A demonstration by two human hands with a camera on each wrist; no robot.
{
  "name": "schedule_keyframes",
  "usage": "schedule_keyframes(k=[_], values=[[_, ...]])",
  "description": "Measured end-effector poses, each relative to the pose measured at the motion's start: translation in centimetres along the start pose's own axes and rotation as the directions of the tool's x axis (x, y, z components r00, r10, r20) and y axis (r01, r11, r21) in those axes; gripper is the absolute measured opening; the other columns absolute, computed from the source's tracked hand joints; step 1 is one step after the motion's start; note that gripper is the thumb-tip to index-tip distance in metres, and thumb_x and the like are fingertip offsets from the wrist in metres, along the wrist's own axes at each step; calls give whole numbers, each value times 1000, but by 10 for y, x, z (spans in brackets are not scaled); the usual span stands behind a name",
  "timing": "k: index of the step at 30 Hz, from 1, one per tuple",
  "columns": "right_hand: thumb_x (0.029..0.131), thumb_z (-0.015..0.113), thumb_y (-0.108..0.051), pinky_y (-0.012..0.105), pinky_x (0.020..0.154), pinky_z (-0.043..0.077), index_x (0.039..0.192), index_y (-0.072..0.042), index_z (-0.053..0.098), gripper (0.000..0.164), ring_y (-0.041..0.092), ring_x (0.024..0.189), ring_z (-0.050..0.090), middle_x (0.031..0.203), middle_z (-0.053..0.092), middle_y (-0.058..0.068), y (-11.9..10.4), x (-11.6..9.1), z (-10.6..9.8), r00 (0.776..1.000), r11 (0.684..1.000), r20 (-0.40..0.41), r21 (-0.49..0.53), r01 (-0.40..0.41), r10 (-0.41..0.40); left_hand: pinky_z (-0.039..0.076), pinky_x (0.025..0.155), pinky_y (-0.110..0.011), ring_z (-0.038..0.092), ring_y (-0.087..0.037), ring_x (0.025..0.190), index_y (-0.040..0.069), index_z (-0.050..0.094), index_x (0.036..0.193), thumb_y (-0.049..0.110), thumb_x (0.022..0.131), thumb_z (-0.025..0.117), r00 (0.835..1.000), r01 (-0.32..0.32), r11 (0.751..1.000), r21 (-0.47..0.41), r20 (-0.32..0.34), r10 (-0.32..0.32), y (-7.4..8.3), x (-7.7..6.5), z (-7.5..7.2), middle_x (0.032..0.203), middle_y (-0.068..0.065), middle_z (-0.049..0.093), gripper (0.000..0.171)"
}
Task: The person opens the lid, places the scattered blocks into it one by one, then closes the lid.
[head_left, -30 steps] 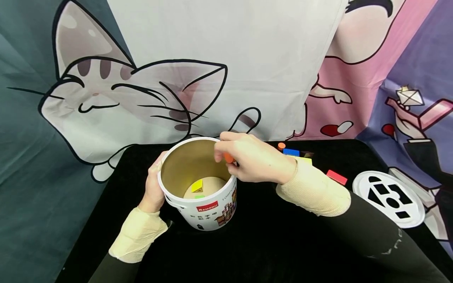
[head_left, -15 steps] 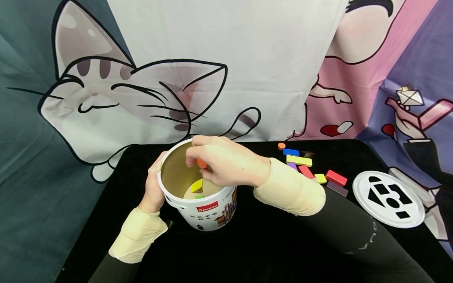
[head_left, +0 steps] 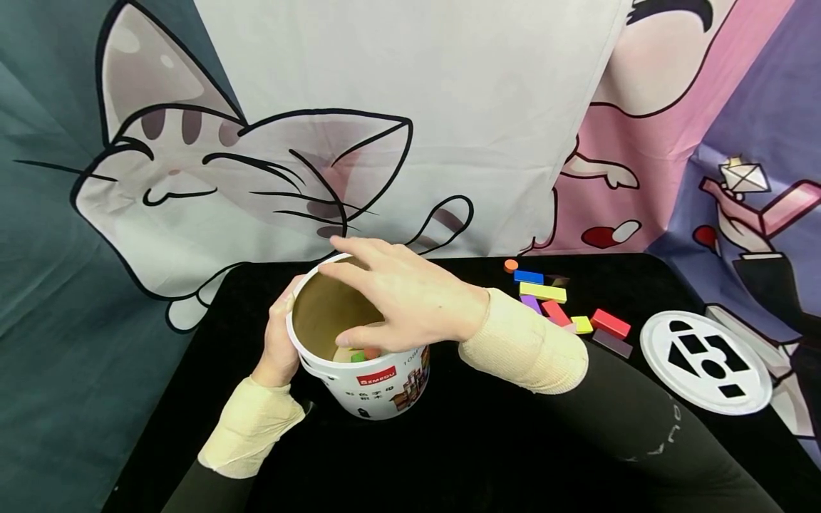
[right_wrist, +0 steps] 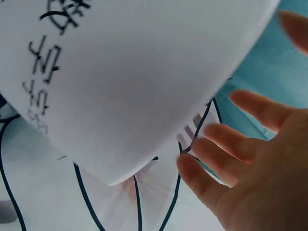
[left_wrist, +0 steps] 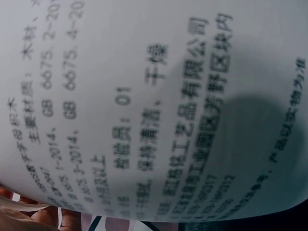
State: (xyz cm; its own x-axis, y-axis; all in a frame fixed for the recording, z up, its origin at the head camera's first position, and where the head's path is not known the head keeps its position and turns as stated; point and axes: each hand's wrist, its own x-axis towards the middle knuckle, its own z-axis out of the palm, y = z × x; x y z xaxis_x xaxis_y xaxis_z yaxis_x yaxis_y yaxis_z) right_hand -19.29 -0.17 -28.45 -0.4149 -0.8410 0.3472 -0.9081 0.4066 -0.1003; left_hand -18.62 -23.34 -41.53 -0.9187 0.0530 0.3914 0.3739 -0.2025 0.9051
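A white bucket with printed sides stands upright on the black table. At its left side, my left hand grips it near the rim; a few of that hand's fingers show at the lower left of the left wrist view. My right hand hovers over the bucket's mouth, fingers spread and holding nothing. In the right wrist view, the same hand appears beside the bucket wall. Inside lie a green block and an orange block, partly hidden by the right hand and the rim.
Right of the bucket lie loose blocks: an orange disc, a blue bar, a yellow bar, a red block and several more. Farther right rests a white lid with shaped holes. A printed cloth hangs behind the table.
My right hand moved left over the bucket, then let go of the orange block, which now lies inside. Its fingers have spread. The left hand has stayed on the bucket.
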Motion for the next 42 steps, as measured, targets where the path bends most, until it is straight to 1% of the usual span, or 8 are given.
schedule_keyframes(k=[2, 6, 10, 15, 20, 30, 37, 42], values=[[85, 52, -70, 41, 115, 27, 151, -12, 45, 88, 26, 142, 33, 160, 30, 14, 0, -2, 1, 1000, 1000, -12, -1, 1, -1, 40, 99, -43, 49, -33, 117, 0, 56, 127, 34, 102, 32, 1000, -4, 1000, 1, 4, 4, 0, 0, 0, 125, -13, 58, 49], [84, 45, -76, 41, 117, 21, 152, -11, 43, 94, 31, 144, 31, 160, 29, 17, 2, -6, 3, 999, 1000, -38, -16, 15, -16, 39, 99, -43, 50, -31, 117, -7, 52, 129, 35, 102, 33, 1000, -17, 1000, 3, 7, 17, 1, -1, 0, 125, -13, 58, 53], [84, 43, -77, 42, 118, 19, 152, -12, 43, 95, 33, 145, 30, 160, 29, 17, 4, -12, 4, 1000, 1000, -21, -14, 3, -3, 38, 100, -43, 50, -32, 118, -6, 54, 128, 33, 102, 34, 1000, -17, 1000, -7, 8, 17, 1, 0, 0, 125, -14, 58, 50], [84, 40, -78, 45, 119, 17, 155, -15, 39, 95, 31, 149, 23, 163, 25, 14, 10, -25, 6, 998, 999, 27, -13, -48, 49, 39, 100, -42, 51, -30, 117, -4, 55, 128, 32, 103, 33, 1000, -7, 1000, -2, 9, 7, 1, 1, 1, 124, -13, 59, 49], [84, 43, -78, 41, 119, 15, 154, -15, 40, 94, 28, 148, 25, 162, 26, 14, 20, -41, 6, 997, 997, 2, -9, -72, 72, 39, 101, -39, 51, -28, 117, -6, 55, 129, 32, 103, 34, 1000, 4, 1000, 6, 4, -4, 2, 1, 1, 124, -12, 59, 51], [86, 51, -71, 48, 117, 23, 156, -15, 37, 91, 25, 148, 25, 163, 25, 9, 46, -80, 6, 992, 991, -6, 53, -126, 127, 38, 101, -40, 51, -29, 116, -13, 50, 130, 33, 102, 35, 1000, 4, 1000, 9, -21, -3, 2, 1, 2, 123, -15, 58, 56], [83, 56, -71, 44, 115, 27, 153, -18, 41, 90, 20, 147, 27, 161, 29, 4, 67, -103, 11, 964, 958, 34, 111, -265, 263, 38, 102, -39, 51, -28, 117, -12, 51, 130, 34, 102, 34, 1000, -13, 1000, 15, -16, 14, 2, 1, 1, 124, -14, 59, 56], [81, 59, -71, 41, 110, 35, 145, -14, 51, 86, 19, 140, 37, 155, 38, 7, 84, -119, 24, 943, 935, 65, 126, -331, 325, 38, 101, -38, 51, -27, 117, -7, 54, 129, 32, 103, 34, 1000, -24, 1000, 15, 3, 24, 2, 1, 1, 123, -12, 59, 51]])
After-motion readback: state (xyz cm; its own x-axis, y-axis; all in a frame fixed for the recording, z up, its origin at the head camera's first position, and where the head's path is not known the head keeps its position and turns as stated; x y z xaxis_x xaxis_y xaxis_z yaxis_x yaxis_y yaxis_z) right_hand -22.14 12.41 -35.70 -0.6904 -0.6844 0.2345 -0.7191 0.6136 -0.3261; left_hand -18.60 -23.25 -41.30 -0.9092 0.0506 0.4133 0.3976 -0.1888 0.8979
